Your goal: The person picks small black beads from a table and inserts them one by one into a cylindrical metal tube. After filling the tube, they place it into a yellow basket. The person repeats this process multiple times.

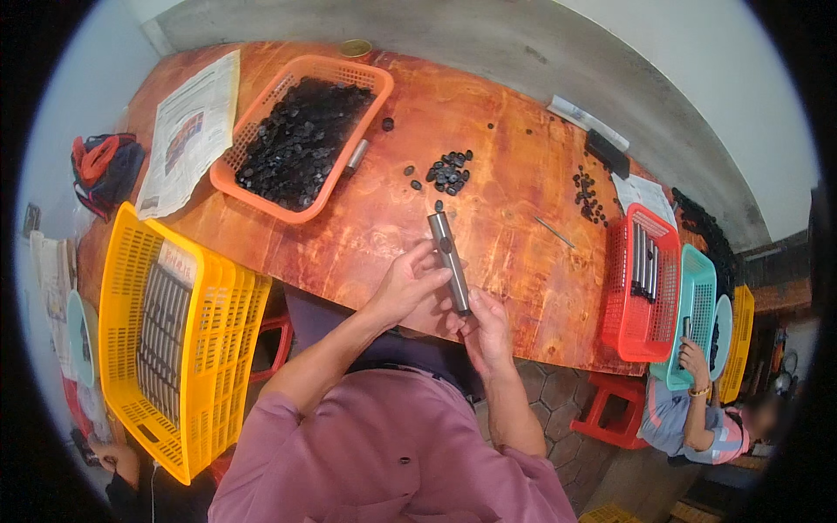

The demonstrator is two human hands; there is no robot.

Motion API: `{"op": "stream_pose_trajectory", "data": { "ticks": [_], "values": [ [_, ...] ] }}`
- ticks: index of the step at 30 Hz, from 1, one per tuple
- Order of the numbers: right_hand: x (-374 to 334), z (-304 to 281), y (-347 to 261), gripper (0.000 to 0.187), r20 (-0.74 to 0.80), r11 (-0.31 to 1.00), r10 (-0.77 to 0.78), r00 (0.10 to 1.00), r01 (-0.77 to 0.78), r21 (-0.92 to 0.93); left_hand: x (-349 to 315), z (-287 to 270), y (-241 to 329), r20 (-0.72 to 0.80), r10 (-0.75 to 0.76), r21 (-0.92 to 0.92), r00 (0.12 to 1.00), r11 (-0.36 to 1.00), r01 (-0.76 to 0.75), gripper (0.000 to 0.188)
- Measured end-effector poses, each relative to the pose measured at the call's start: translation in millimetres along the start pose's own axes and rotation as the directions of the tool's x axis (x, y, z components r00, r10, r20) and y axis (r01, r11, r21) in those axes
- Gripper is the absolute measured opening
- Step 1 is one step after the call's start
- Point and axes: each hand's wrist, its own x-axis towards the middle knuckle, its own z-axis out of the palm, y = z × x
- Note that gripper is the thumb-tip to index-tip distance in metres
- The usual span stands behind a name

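A short silver metal tube [452, 272] with a dark oval hole near its upper end is held slanted over the table's front edge. My left hand [408, 283] grips its middle from the left, thumb along the side. At the lower, dark-rimmed end, my right hand [485, 329] has its fingers closed around the tube. A loose black oval piece [438, 206] lies just beyond the upper end. Farther back is a small pile of similar black pieces [449, 174].
An orange basket [279, 212] full of black pieces stands at back left, beside newspaper [193, 131]. Stacked yellow crates [222, 322] hold tubes at left. At right are a red basket [623, 336] with tubes, a thin rod [554, 232] and a co-worker's hand [694, 359] by a green basket [697, 270].
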Motion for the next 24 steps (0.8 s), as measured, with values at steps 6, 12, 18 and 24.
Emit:
{"op": "stream_pose_trajectory", "data": {
  "ticks": [6,12,18,24],
  "values": [
    [10.8,2.7,13.5,0.031,0.044,0.869,-0.052,0.998,0.067,-0.490,0.9,-13.5,-9.9,-0.105,-0.002,-0.009,0.994,1.000,0.001,0.053],
    [23.1,1.1,21.0,0.024,-0.017,0.814,-0.181,0.983,0.140,-0.564,1.8,-19.1,0.0,-0.077,-0.050,-0.089,0.996,0.995,0.043,0.047],
    [31.2,8.1,7.9,0.022,0.002,0.605,-0.230,0.973,0.145,-0.783,3.6,-31.8,-1.6,-0.082,-0.079,-0.108,0.993,0.992,0.070,0.045],
    [62.9,-7.3,-13.8,0.019,-0.053,0.663,-0.339,0.939,0.199,-0.722,5.3,-36.4,-3.6,-0.075,-0.092,-0.145,0.993,0.986,0.081,0.046]
  ]
}}
